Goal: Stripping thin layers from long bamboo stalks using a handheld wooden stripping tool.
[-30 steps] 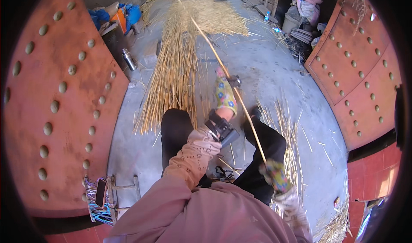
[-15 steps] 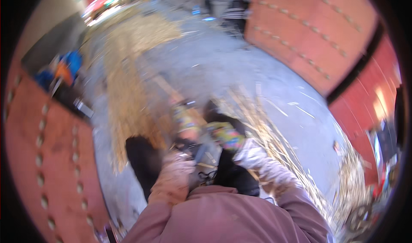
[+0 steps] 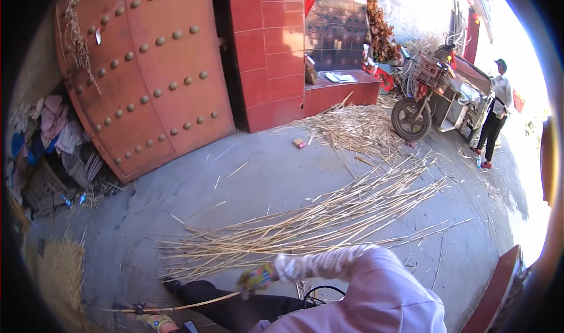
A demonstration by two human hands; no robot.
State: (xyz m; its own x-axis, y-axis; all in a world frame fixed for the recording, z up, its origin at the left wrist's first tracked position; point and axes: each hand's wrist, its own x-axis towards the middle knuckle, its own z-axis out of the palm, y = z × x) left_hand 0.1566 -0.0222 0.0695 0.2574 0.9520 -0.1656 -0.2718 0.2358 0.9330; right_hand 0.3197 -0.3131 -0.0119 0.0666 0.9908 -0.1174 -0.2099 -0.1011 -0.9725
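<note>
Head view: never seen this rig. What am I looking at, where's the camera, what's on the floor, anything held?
No robot here: a person works by hand, in gloves. The picture comes from the left of two fisheye cameras worn on their head, so straight edges bend toward the rim. A thin stalk runs from the right hand to the left hand at the lower edge; blur and cropping hide how each grips it. Loose stalks lie across the grey floor, with scattered straw beyond. Another person stands at far right.
</note>
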